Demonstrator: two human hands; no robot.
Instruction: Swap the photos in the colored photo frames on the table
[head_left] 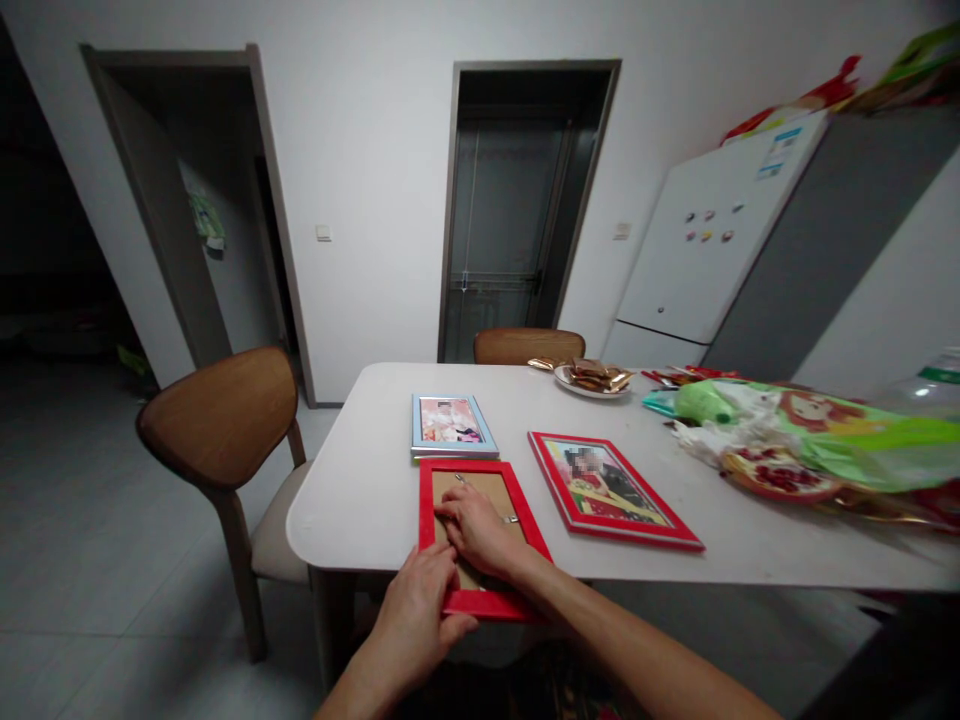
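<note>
Two bare hands are engaged on one red frame, lying back up at the near edge of the bench [360, 480], its lower part projecting past that edge. Left hand [421, 592]: fingers clamped on the lower left corner of the red frame [491, 603]. Right hand [480, 527]: fingers bent down onto the brown backing board [491, 487]; whether they grip anything cannot be told. Two metal clips show on the board, one near the top [460, 481], one at the right [511, 519].

Frames total three: the one in hand, one blue frame [450, 422] just beyond it, and one second red frame [611, 487] to the right, both picture side up. Further items: one plate [596, 392] of wrapped packets [592, 373], and two chairs, one left [225, 410], one at the far side [529, 346].
</note>
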